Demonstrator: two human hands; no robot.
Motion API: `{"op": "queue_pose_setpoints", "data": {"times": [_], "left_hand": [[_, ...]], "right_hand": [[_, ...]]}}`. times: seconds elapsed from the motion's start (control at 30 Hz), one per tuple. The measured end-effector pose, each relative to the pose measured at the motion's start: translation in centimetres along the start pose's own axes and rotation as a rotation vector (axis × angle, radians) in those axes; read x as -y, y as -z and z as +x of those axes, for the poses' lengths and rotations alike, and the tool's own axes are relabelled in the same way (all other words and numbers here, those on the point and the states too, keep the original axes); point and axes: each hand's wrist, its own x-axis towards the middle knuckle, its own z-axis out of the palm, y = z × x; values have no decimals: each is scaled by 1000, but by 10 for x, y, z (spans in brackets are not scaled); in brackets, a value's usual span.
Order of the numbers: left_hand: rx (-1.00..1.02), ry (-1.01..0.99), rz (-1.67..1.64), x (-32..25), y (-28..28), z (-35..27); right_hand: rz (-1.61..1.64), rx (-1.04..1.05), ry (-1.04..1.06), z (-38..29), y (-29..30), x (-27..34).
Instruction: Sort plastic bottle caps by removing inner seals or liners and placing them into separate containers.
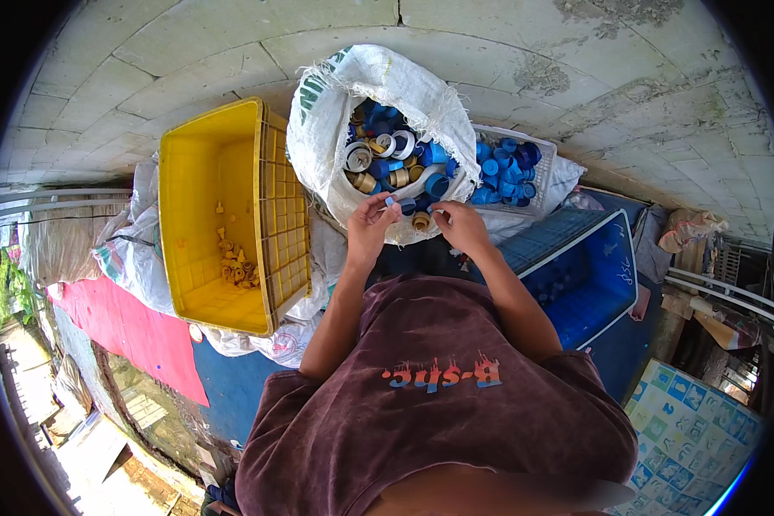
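Note:
A white woven sack [322,161] stands before me with its mouth rolled open. Inside lie many plastic caps and rings, mostly blue, with tan and white ones among them. Over the sack's near rim, my left hand [369,229] pinches a light blue plastic piece [391,202] between thumb and fingers. My right hand [463,226] is a short way to the right, its fingertips closed at a small blue piece [430,209], partly hidden by the fingers. Between the hands, a tan threaded cap [420,221] and a dark blue cap [406,206] lie at the sack's near edge.
Left of the sack, a yellow plastic crate [213,168] holds several yellow pieces [237,269]. A pale basket [545,169] with blue caps [506,174] is at the right. Nearer stands a blue crate [600,284] with dark pieces inside. Behind runs a block wall [477,55].

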Motion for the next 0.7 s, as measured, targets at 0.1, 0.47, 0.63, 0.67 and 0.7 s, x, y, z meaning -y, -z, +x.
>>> {"op": "queue_pose_setpoints", "data": {"times": [0.1,0.47,0.63,0.67,0.7], "left_hand": [[-23,2,3,-4,5,-5],[11,-31,52,9,-1,-27],[53,6,57,7,-4,-31],[53,4,57,6,-3,-31],[50,39,80,3,-4,-30]], "right_hand": [[-278,17,51,6,-9,-13],[-591,91,27,21,-26,-25],[-504,-43,90,13,-19,-15],[-504,-43,92,10,-15,-9],[-351,-43,23,8,-7,3]]}}
